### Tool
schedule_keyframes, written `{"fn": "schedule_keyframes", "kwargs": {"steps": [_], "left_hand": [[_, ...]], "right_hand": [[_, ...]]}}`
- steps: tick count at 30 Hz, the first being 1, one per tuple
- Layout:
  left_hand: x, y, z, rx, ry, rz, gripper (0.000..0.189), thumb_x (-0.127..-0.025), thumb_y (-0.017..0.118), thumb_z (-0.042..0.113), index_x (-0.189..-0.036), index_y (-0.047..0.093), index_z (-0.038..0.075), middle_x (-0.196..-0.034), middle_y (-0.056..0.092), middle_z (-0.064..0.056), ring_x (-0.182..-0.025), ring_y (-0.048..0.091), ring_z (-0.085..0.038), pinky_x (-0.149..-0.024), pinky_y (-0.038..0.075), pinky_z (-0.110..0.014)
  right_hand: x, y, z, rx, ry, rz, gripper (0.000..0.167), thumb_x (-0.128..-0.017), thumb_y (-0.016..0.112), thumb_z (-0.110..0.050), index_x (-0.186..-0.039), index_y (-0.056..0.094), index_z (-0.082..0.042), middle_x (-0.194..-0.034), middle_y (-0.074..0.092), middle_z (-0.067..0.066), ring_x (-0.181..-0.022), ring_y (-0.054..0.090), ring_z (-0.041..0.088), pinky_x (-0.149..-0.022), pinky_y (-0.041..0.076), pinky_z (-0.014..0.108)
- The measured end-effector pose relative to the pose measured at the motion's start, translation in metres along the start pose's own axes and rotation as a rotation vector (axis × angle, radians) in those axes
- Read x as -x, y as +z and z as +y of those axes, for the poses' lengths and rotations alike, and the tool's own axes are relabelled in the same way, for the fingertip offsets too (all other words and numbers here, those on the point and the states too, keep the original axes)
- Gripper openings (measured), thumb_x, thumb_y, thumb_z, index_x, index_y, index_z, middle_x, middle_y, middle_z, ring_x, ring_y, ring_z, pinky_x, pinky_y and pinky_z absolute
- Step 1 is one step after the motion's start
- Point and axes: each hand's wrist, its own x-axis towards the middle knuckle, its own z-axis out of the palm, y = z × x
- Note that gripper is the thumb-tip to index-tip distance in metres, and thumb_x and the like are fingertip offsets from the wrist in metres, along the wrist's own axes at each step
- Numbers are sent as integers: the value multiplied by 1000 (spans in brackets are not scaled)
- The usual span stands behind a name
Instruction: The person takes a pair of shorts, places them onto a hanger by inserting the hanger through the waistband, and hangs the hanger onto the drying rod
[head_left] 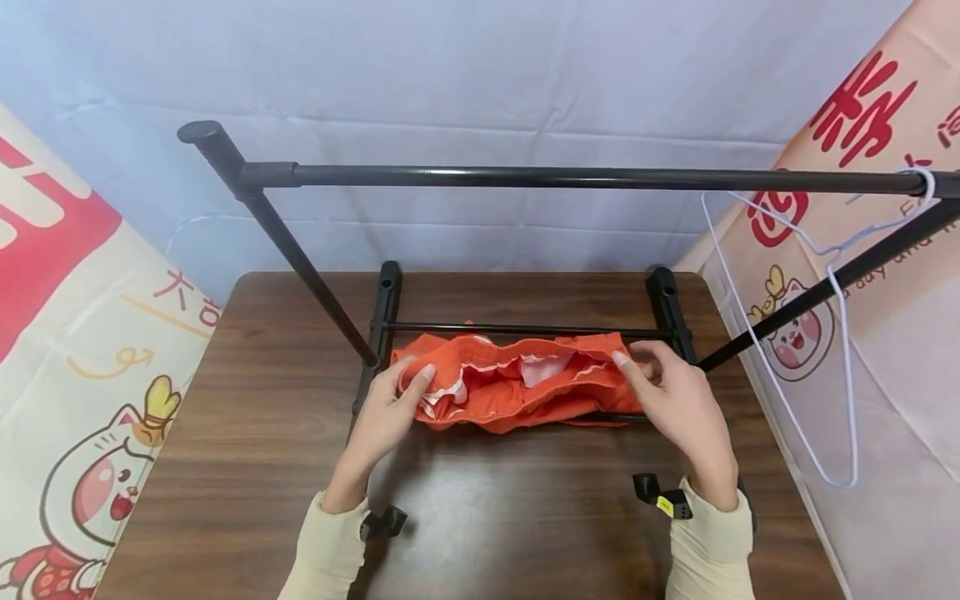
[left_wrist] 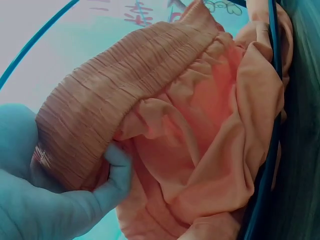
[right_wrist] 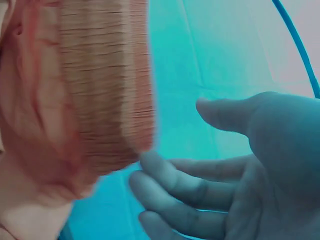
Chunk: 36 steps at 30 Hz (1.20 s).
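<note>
Orange shorts point(head_left: 517, 383) with a gathered elastic waistband point(left_wrist: 95, 105) are held over the lower bars of a black rack, waist opening facing up and white inner cloth showing. My left hand point(head_left: 390, 408) pinches the waistband at its left end, thumb and fingers on either side of the cloth. At the other end is my right hand point(head_left: 678, 404). In the right wrist view, that hand's thumb point(right_wrist: 225, 114) stands apart from the cloth, while its curved fingers point(right_wrist: 170, 182) reach the lower corner of the waistband.
The black garment rack point(head_left: 525, 177) stands on a brown wooden table point(head_left: 262, 467), its top bar crossing above the hands. A white hanger point(head_left: 847, 358) hangs at the bar's right end. Pale cloth point(head_left: 480, 92) hangs behind, and printed banners point(head_left: 900, 333) flank both sides.
</note>
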Motion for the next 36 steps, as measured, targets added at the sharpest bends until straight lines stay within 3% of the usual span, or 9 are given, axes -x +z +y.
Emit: {"fn": "schedule_keyframes", "kwargs": {"steps": [4, 10, 18, 24, 29, 32, 36], "left_hand": [[1, 1, 1, -9, -19, -7, 28, -106, 63, 36, -120, 72, 14, -104, 72, -7, -93, 61, -20, -82, 53, -27], [1, 0, 1, -8, -13, -7, 26, -106, 62, 36, -117, 72, 15, -101, 70, -6, -93, 60, -20, -81, 52, -26], [0, 1, -2, -12, -11, -18, 27, -106, 62, 37, -117, 72, 15, -103, 70, -6, -94, 60, -20, -83, 52, -28], [0, 1, -2, -6, -15, -23, 26, -106, 62, 36, -117, 72, 15, -103, 70, -6, -94, 60, -20, -83, 52, -28], [-1, 2, -3, 6, -8, -41, 24, -106, 62, 34, -114, 72, 14, -99, 69, -7, -91, 60, -20, -79, 51, -26], [-2, 2, -3, 8, 2, -38, 23, -106, 62, 34, -111, 72, 14, -96, 68, -6, -89, 59, -20, -78, 50, -26], [-2, 3, -2, 9, 7, -39, 22, -106, 62, 33, -110, 72, 14, -96, 67, -6, -89, 58, -20, -78, 49, -26]], "right_hand": [[6, -11, -5, -5, -4, 170, 55, -104, 63, -46, -141, 59, -6, -86, 65, 8, -66, 52, 11, -56, 41, 26], [10, -30, -12, -69, 18, 381, 47, -101, 69, -39, -139, 63, -11, -88, 59, 2, -66, 45, 3, -59, 34, 20], [13, -58, -24, -198, 40, 619, 39, -99, 73, -32, -132, 70, -10, -86, 57, -30, -74, 54, -7, -70, 42, 7], [10, -76, -39, -296, 41, 811, 33, -94, 78, -24, -126, 74, -12, -95, 60, -29, -86, 58, -6, -78, 46, 12], [4, -93, -52, -299, 64, 1021, 49, -91, 78, -27, -136, 61, -13, -101, 51, -25, -92, 52, -8, -85, 43, 13], [-2, -105, -54, -256, 153, 1062, 59, -93, 75, -35, -143, 50, -17, -107, 45, -25, -100, 46, -9, -95, 40, 14], [-14, -117, -44, -222, 311, 1002, 58, -94, 71, -42, -144, 52, -23, -109, 44, -26, -103, 44, -12, -95, 39, 14]]}}
